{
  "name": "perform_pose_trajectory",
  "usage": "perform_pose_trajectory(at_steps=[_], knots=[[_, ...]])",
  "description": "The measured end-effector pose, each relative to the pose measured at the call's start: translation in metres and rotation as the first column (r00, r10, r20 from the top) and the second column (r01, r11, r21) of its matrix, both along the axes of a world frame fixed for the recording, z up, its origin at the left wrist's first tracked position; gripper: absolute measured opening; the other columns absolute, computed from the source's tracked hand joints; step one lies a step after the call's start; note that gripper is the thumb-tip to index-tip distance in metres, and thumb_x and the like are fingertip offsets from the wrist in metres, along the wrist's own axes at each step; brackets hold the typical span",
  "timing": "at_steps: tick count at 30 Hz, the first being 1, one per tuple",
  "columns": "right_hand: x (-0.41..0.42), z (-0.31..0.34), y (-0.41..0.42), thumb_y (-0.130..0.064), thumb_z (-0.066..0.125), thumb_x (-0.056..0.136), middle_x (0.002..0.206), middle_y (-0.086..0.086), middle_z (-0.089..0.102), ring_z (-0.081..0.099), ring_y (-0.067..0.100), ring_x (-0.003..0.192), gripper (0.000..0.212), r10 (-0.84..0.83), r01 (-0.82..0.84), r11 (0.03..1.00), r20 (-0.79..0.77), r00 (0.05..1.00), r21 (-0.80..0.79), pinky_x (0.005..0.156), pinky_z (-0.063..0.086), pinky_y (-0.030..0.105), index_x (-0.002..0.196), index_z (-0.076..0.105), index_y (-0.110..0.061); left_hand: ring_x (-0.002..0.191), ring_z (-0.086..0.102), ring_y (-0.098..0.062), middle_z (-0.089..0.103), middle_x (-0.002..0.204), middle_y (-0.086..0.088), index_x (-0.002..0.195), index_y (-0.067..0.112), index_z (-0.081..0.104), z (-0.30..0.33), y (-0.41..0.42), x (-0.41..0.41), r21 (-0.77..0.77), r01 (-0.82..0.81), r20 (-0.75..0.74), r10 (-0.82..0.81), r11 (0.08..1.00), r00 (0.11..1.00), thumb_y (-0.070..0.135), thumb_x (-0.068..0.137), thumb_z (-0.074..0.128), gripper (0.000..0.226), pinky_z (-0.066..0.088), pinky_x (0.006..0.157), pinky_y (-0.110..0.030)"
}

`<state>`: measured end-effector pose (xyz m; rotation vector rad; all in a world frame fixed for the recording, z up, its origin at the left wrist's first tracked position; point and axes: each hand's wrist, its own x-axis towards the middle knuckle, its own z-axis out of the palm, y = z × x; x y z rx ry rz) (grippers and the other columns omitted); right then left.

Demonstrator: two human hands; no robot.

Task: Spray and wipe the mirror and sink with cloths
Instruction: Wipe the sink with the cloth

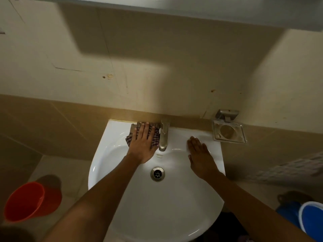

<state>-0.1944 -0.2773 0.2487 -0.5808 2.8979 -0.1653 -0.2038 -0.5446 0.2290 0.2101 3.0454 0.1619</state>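
Note:
A white sink (111, 154) hangs on the tiled wall below me, with a metal tap (164, 135) at its back and a drain (157, 174) in the bowl. My left hand (143, 144) lies flat with straight fingers on a checked cloth (130, 138), pressing it onto the sink's back ledge just left of the tap. My right hand (201, 154) rests flat on the sink's right rim and holds nothing. The mirror's lower edge (174, 7) runs along the top of the view.
A metal soap dish (229, 133) is fixed to the wall right of the sink. An orange bucket (26, 201) stands on the floor at the left. A blue bucket (311, 220) stands on the floor at the right.

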Motion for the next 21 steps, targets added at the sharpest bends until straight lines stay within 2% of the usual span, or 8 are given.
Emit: perform_pose_trajectory(at_steps=[4,7,9,12,15,16,19,21], knots=[[0.004,0.0,0.02,-0.007,0.043,0.095,0.162,0.013,-0.006,-0.003,0.028,0.15,0.072,-0.027,0.026,0.999,0.021,0.999,0.035,0.12,-0.001,0.038,0.153,0.001,-0.006,0.151,-0.007,-0.029,0.001,0.164,-0.013,0.157,0.014,0.004,-0.006,0.006,0.015,0.025,0.029,-0.032,-0.028,0.999,0.999,0.062,0.091,0.009,0.082,-0.004,0.121,-0.049],[0.009,0.004,0.032,-0.003,0.044,0.091,0.162,0.012,-0.012,-0.008,0.026,0.15,0.078,-0.021,0.018,0.995,0.031,0.999,0.095,0.121,-0.003,0.037,0.153,-0.004,-0.006,0.151,-0.008,-0.03,-0.001,0.164,-0.012,0.156,0.013,0.0,-0.01,0.018,0.033,0.07,0.005,-0.058,-0.001,0.998,0.998,0.058,0.094,0.01,0.078,-0.003,0.121,-0.05],[0.011,0.006,0.037,-0.002,0.042,0.09,0.162,0.012,-0.013,-0.01,0.025,0.15,0.079,-0.024,0.018,0.994,0.055,0.998,0.111,0.121,-0.003,0.037,0.153,-0.006,-0.006,0.15,-0.009,-0.03,-0.002,0.163,-0.012,0.156,0.013,0.0,-0.011,0.027,0.048,0.108,-0.007,-0.082,0.016,0.994,0.996,0.056,0.096,0.014,0.075,0.001,0.121,-0.052],[0.014,0.009,0.046,-0.002,0.042,0.091,0.162,0.011,-0.014,-0.012,0.024,0.15,0.079,-0.028,0.021,0.994,0.064,0.998,0.105,0.122,-0.001,0.036,0.153,-0.006,-0.007,0.15,-0.015,-0.029,-0.006,0.163,-0.011,0.157,0.015,0.003,-0.011,0.045,0.066,0.129,-0.002,-0.04,0.007,0.992,0.999,0.051,0.093,0.015,0.074,0.0,0.121,-0.053],[0.016,0.011,0.054,-0.002,0.043,0.091,0.162,0.009,-0.012,-0.009,0.022,0.15,0.079,-0.03,0.026,0.997,0.053,0.998,0.074,0.123,0.002,0.036,0.154,-0.005,-0.008,0.151,-0.001,-0.034,0.009,0.163,-0.014,0.156,0.015,0.013,-0.008,0.074,0.074,0.139,0.091,-0.057,-0.084,0.986,0.995,0.05,0.096,0.02,0.07,0.007,0.12,-0.056],[0.017,0.011,0.056,-0.001,0.043,0.09,0.162,0.009,-0.011,-0.008,0.022,0.15,0.079,-0.03,0.027,0.998,0.052,0.998,0.058,0.123,0.003,0.035,0.154,-0.004,-0.009,0.151,-0.001,-0.033,0.009,0.163,-0.014,0.156,0.015,0.013,-0.008,0.085,0.074,0.13,0.123,-0.054,-0.117,0.984,0.992,0.051,0.097,0.019,0.07,0.008,0.12,-0.056],[0.021,0.012,0.064,0.004,0.042,0.088,0.163,0.008,-0.008,-0.005,0.021,0.15,0.08,-0.043,0.042,0.999,0.047,0.998,0.006,0.123,0.007,0.033,0.154,-0.001,-0.009,0.15,-0.01,-0.031,0.0,0.163,-0.014,0.156,0.014,0.007,-0.007,0.114,0.065,0.108,0.125,-0.023,-0.123,0.986,0.992,0.054,0.096,0.013,0.073,0.003,0.121,-0.053],[0.023,0.011,0.072,0.005,0.043,0.087,0.163,0.007,-0.007,-0.005,0.021,0.15,0.082,-0.053,0.053,0.999,0.048,0.997,-0.007,0.123,0.01,0.033,0.154,-0.002,-0.01,0.15,-0.008,-0.032,0.002,0.163,-0.016,0.156,0.012,0.006,-0.003,0.127,0.05,0.088,0.106,-0.023,-0.104,0.99,0.994,0.056,0.095,0.01,0.076,-0.003,0.122,-0.05]])
